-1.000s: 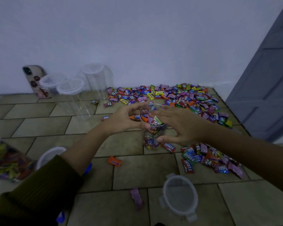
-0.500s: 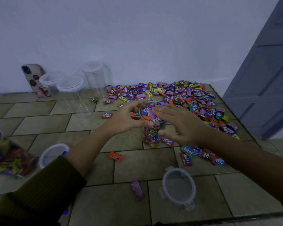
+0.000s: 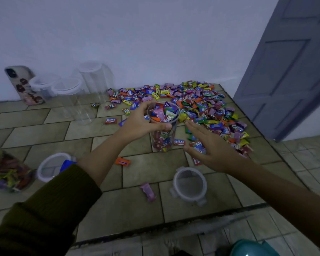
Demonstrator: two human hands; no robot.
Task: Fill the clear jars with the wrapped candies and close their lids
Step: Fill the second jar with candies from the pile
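Note:
A clear jar [image 3: 163,139] packed with wrapped candies stands upright on the tiled floor. My left hand [image 3: 140,122] grips it near the rim, thumb across the front. My right hand [image 3: 211,146] hovers just right of the jar with fingers straight, over the edge of the big heap of wrapped candies [image 3: 201,106]. A clear round lid [image 3: 189,184] lies on the floor in front of the jar. A second lid [image 3: 51,166] lies to the left, partly behind my left sleeve.
Three empty clear jars [image 3: 72,97] stand by the wall beside a leaning phone [image 3: 23,85]. A filled jar [image 3: 4,170] lies at the left edge. Loose candies lie around, one pink [image 3: 148,192], one orange [image 3: 122,161]. A grey door [image 3: 288,67] is at right.
My right hand has left the jar's rim and drawn back to the right and down. The view has shifted, and my left hand keeps its hold on the jar.

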